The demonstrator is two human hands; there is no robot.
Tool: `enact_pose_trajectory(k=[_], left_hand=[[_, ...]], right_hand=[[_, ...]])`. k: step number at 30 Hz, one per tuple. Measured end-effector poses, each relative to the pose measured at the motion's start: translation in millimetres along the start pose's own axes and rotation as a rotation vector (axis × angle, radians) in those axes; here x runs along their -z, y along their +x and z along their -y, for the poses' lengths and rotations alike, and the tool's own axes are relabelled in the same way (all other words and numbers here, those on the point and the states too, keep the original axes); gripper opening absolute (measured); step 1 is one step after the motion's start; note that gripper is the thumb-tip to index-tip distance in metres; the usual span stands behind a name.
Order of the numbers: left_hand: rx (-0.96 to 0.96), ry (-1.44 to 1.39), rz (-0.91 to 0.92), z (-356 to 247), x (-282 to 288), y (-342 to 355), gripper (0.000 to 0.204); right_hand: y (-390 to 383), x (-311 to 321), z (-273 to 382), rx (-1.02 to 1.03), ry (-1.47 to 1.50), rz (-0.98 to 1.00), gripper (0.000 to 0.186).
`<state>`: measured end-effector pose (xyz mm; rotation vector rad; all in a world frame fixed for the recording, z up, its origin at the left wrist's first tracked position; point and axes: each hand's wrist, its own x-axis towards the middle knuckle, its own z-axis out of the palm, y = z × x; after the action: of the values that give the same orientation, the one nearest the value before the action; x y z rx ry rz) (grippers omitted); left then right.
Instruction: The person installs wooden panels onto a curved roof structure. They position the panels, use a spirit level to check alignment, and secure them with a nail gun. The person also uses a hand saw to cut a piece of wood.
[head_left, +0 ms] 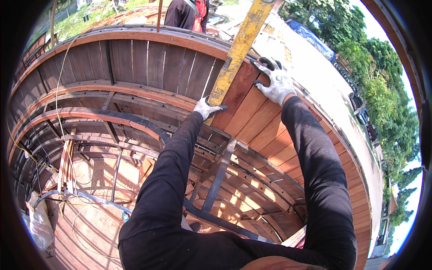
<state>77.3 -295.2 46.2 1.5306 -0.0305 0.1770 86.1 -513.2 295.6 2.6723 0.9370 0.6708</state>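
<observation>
A worn yellow spirit level (240, 47) lies slantwise across a curved wall of upright boards, its upper end rising past the rim. My left hand (206, 108), in a white glove with dark fingertips, is closed round the level's lower end. To the right, my gloved right hand (276, 84) rests at the top edge of the reddish-brown planks (254, 114), its fingers spread and thumb apart. A darker red plank (238, 92) sits beside the level, between both hands. Left of the level run weathered grey-brown boards (157, 63).
Curved wooden rails (135, 90) and dark metal bars (218, 175) form a frame below my arms. Sandy ground (101, 180) lies underneath, with a white sack (40, 220) at left. Thin cables hang at left. Beyond the rim stands another person (182, 15); a blue tarp (310, 38) lies farther right.
</observation>
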Motion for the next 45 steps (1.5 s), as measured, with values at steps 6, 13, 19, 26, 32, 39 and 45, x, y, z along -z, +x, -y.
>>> enact_pose_trajectory(k=[6, 13, 19, 26, 32, 39, 45], left_hand=[[-0.029, 0.042, -0.006, -5.1, -4.7, -2.7, 0.047], [0.001, -0.023, 0.013, 0.3, -0.6, 0.1, 0.042], [0.122, -0.029, 0.069, -7.9, 3.5, 0.1, 0.047], [0.139, -0.008, 0.096, -3.6, 6.2, 3.4, 0.059], [0.105, -0.076, 0.094, 2.7, 4.8, 3.8, 0.048], [0.093, -0.11, 0.063, 4.1, 4.0, 3.5, 0.058], [0.05, -0.14, 0.064, 6.8, 4.6, 3.9, 0.06]], right_hand=[[-1.6, -3.2, -2.6, -0.006, 0.021, -0.021, 0.063], [-0.2, 0.8, 1.3, 0.017, 0.045, -0.049, 0.065], [0.3, -1.0, 1.6, 0.027, 0.038, -0.072, 0.064], [1.6, -7.0, -2.6, 0.037, 0.006, -0.063, 0.066], [0.0, -10.1, -5.6, 0.044, 0.023, -0.096, 0.062], [0.4, -13.1, -7.7, 0.049, 0.039, -0.121, 0.061], [0.4, -14.9, -7.0, 0.037, 0.028, -0.116, 0.062]])
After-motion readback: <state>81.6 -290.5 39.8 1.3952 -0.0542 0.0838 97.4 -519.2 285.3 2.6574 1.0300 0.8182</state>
